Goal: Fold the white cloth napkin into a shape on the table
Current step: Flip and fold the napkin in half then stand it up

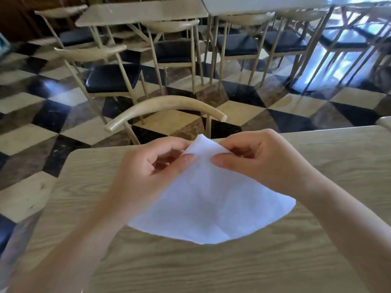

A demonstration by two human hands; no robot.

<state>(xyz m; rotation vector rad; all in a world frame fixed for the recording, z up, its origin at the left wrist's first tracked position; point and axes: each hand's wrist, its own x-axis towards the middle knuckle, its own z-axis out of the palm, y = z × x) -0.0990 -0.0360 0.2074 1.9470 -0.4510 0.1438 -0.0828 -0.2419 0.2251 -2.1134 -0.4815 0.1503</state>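
Checkered floor tiling [243, 111] in black, cream and brown covers the room beyond the work surface. Nearest the camera stands a light wood-grain table [317, 261], with its far edge and rounded far left corner in view. Further tables [141, 13] of the same finish stand at the back of the room, with cushioned chairs [112, 78] on pale frames around them. One chair backrest [167, 102], a curved pale rail, stands just beyond the far edge of the near table. The white cloth napkin [211, 204] sits near the middle of the table and forms a roughly triangular shape. Its wide curved lower edge lies toward the near side, and its narrow top points at the far edge. The top appears raised off the surface; the lower part appears to rest on the table. The left hand [148, 166] pinches the left side of the narrow top between thumb and curled fingers. The right hand [264, 157] pinches the right side of the same top in the same manner. Both thumbs press on the upper face of the cloth, close together but not touching each other.
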